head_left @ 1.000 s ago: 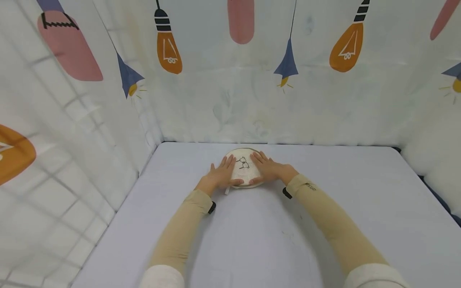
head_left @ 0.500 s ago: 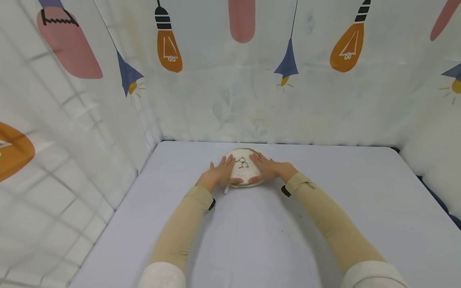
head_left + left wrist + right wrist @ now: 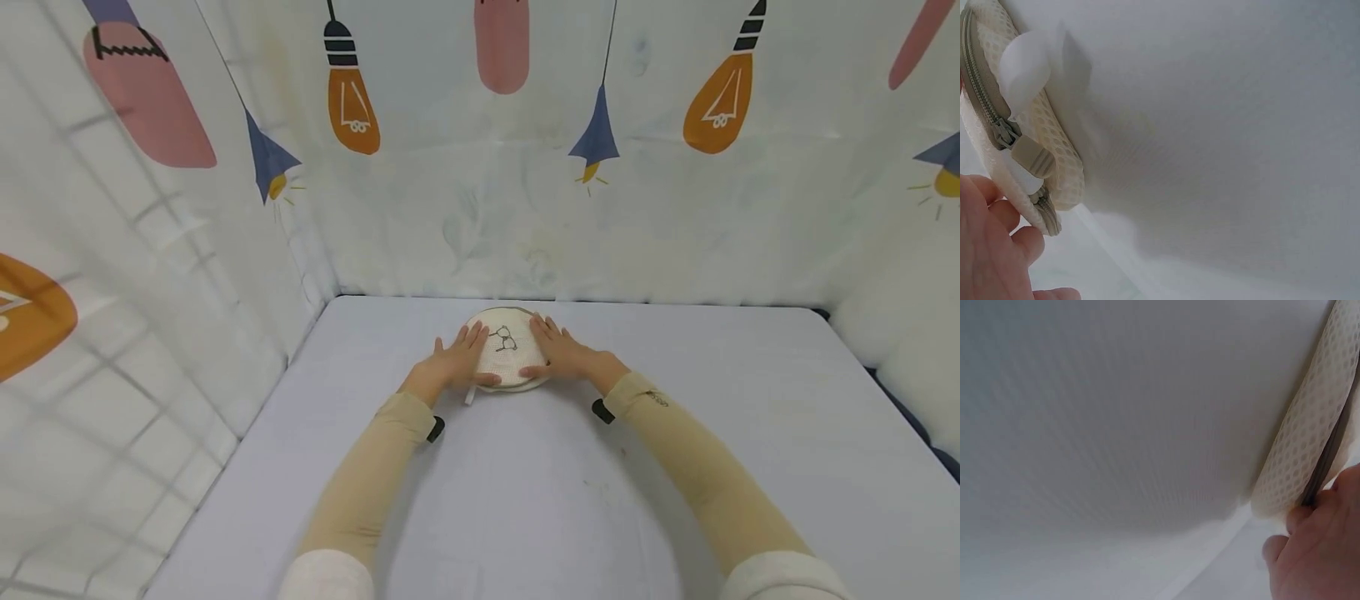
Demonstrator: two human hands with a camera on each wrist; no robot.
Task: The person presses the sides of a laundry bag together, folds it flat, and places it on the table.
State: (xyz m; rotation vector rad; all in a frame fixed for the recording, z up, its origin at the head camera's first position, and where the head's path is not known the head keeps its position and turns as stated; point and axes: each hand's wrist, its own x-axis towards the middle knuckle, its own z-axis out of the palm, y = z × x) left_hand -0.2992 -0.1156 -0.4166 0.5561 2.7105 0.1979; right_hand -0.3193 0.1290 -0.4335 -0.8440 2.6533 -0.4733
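A round cream mesh zip bag [image 3: 507,354] with a dark line drawing on top lies near the back of the table. My left hand [image 3: 453,360] rests on its left side with fingers spread and straight. On the opposite side, my right hand [image 3: 568,354] touches the top and edge, its fingers also extended. In the left wrist view, the zipper pull [image 3: 1033,156] and a white tab [image 3: 1025,70] hang at the bag's rim. The right wrist view shows the mesh side wall [image 3: 1300,440] beside my fingers. The bag's inside is hidden.
The white-covered table [image 3: 525,500] spreads out around the bag. A pale curtain printed with lamps [image 3: 465,208] rises behind the back edge, and another curtain panel [image 3: 150,292] stands along the left side.
My right hand has slid slightly to the right across the bag, showing more of its top. The left hand has shifted very slightly left. The bag stays in nearly the same place.
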